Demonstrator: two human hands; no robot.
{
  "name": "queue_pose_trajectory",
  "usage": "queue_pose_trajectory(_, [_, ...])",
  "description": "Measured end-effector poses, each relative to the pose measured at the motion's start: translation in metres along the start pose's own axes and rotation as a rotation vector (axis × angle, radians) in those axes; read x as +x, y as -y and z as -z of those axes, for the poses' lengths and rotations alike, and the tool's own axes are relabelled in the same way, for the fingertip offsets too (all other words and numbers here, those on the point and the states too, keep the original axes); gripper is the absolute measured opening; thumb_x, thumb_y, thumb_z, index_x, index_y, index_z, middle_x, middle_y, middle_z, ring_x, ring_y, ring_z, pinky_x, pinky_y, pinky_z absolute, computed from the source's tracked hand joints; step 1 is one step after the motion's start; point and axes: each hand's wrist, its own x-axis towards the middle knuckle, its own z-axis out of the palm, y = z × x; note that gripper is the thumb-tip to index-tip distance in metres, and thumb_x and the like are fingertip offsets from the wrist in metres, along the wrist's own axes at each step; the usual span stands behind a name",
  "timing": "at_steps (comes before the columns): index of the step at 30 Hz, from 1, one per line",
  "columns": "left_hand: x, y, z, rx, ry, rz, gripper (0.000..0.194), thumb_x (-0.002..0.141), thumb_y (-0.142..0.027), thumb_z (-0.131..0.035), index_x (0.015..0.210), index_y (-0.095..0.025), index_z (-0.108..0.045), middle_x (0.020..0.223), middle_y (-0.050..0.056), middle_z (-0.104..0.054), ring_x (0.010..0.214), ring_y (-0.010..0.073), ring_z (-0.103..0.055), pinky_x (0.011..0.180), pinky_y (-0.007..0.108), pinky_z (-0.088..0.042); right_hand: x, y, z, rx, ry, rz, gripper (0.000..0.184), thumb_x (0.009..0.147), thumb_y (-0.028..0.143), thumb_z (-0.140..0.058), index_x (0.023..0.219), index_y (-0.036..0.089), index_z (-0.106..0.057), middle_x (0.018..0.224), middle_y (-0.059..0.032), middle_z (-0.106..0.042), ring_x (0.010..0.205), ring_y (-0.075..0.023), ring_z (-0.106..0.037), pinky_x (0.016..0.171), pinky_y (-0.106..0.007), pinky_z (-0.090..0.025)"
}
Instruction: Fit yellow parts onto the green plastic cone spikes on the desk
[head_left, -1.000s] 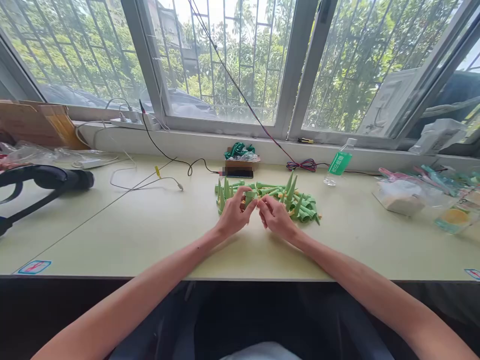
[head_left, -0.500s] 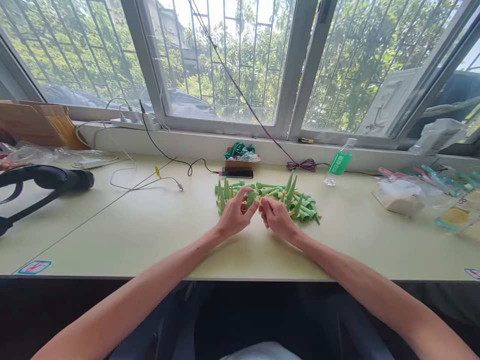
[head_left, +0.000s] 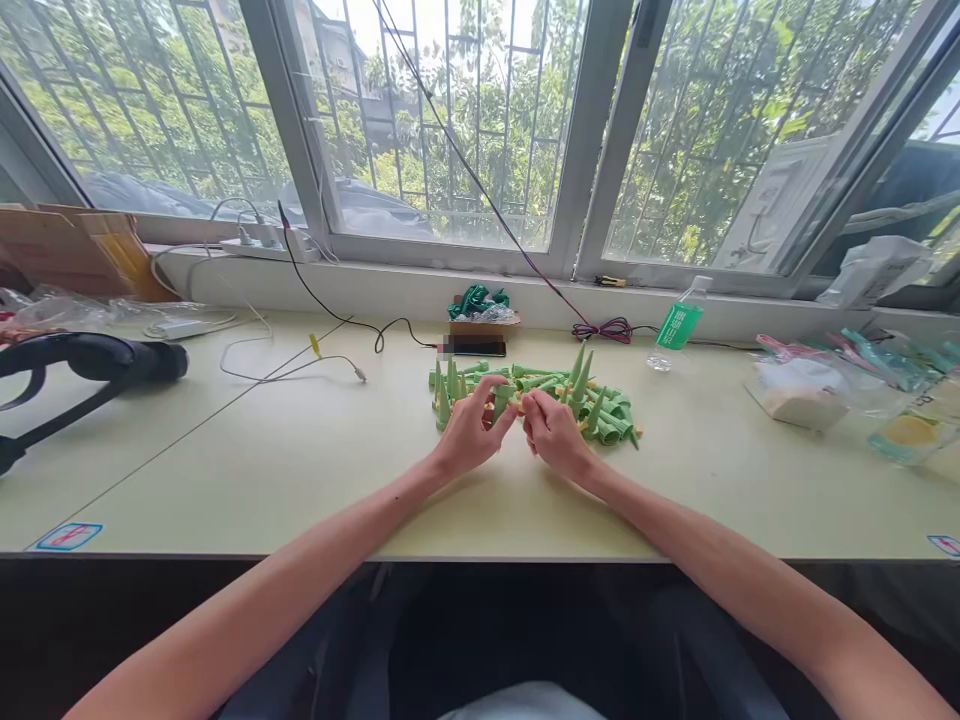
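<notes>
Two bare hands meet over one pale surface, just in front of one heap of green pieces. The left hand grasps one green tube between its thumb and curved fingers, at the near side of the heap. The right hand has its fingers pinched on one small yellow bit at the tube's right end; whether the bit is joined to the tube cannot be told.

The heap spreads behind and to both sides of the hands, tubes and cones mixed with yellow bits, too overlapped to count in full. At least three cones point up on its right side, and a few more rise beside the left hand, their number unclear.

Behind the heap are one phone, one small open box with green and clear wrap in it, and one coiled cable. One bottle with a green label stands upright to the right. One black headset lies far left. Two stickers mark the front edge, one near each end.
</notes>
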Motion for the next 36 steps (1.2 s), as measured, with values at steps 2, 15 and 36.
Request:
queue_pose_trajectory(2, [-0.0002,0.0002,0.0000,-0.012,0.012,-0.009,0.030,0.091,-0.038,-0.053,0.115,-0.023,-0.042,0.066,-0.008,-0.048,0.039,0.0055,-0.050,0.042,0.017,-0.041,0.0003,-0.0010,-0.0003,-0.008,-0.004,-0.011,0.042,0.098,0.054,-0.032,0.073,0.022,-0.043,0.052,0.0038,-0.047,0.043,-0.0104,-0.043,0.046,-0.024,-0.034])
queue_pose_trajectory(15, [-0.0005,-0.0029,0.0001,-0.040,0.010,0.003,0.033,0.091,-0.042,-0.054,0.116,-0.023,-0.042,0.068,-0.007,-0.048,0.041,0.0061,-0.054,0.040,0.016,-0.040,0.0002,0.0003,0.0017,-0.021,0.045,-0.009,0.040,0.096,0.056,-0.039,0.079,0.021,-0.049,0.052,0.0038,-0.049,0.042,-0.0107,-0.043,0.045,-0.023,-0.035])
queue_pose_trajectory(36, [-0.0002,-0.0012,-0.0006,-0.057,0.049,0.029,0.036,0.091,-0.043,-0.052,0.119,-0.022,-0.040,0.069,-0.007,-0.050,0.041,0.0068,-0.056,0.039,0.016,-0.041,-0.0006,0.0024,0.0023,-0.032,0.025,-0.009,0.038,0.095,0.056,-0.042,0.079,0.022,-0.049,0.052,0.0032,-0.050,0.044,-0.0123,-0.042,0.046,-0.025,-0.033])
